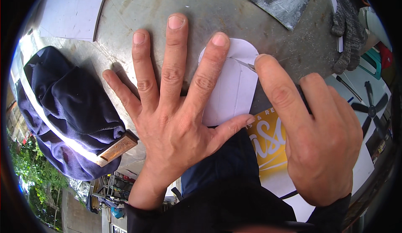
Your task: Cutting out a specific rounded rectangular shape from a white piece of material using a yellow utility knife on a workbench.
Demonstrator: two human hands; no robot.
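My left hand [167,99] lies flat with its fingers spread. Its index finger and thumb press on a small white sheet piece [226,95] with a rounded far end, lying on the grey table. In my right hand [318,136] is a knife [247,65], gripped with the index finger stretched along it. The thin blade's tip touches the piece just right of my left index fingertip. Faint straight lines run along the piece's surface. Most of the knife's handle is hidden by my fingers.
Dark blue cloth [71,111] and a wooden block [119,147] lie at the left. A white sheet [75,11] sits far left, a dusty dark plate [284,3] far right. Beyond my right hand are a grey knit glove [347,36] and black fan blades [372,109]. A yellow printed sheet [268,143] lies between my hands.
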